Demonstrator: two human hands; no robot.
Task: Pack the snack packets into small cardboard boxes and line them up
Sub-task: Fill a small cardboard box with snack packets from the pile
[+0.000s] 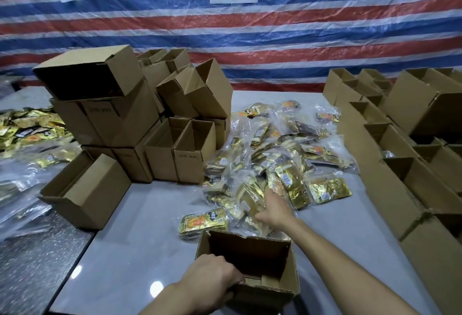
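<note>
A small open cardboard box [252, 259] stands at the near edge of the grey table [140, 234]; its inside looks empty. My left hand [212, 279] grips its near left rim, fingers curled over the edge into the box. Just beyond the box lies a heap of gold snack packets [272, 162] in clear bags. My right hand [275, 208] reaches into the near side of the heap, its fingers on the packets; whether it holds one I cannot tell. One yellow packet [203, 222] lies apart at the heap's near left.
A stack of empty cardboard boxes [140, 119] fills the left middle, one box [87, 192] lying in front of it. Rows of open boxes [400, 164] line the right side. More gold packets [27, 127] lie far left. A striped tarp [300, 27] hangs behind.
</note>
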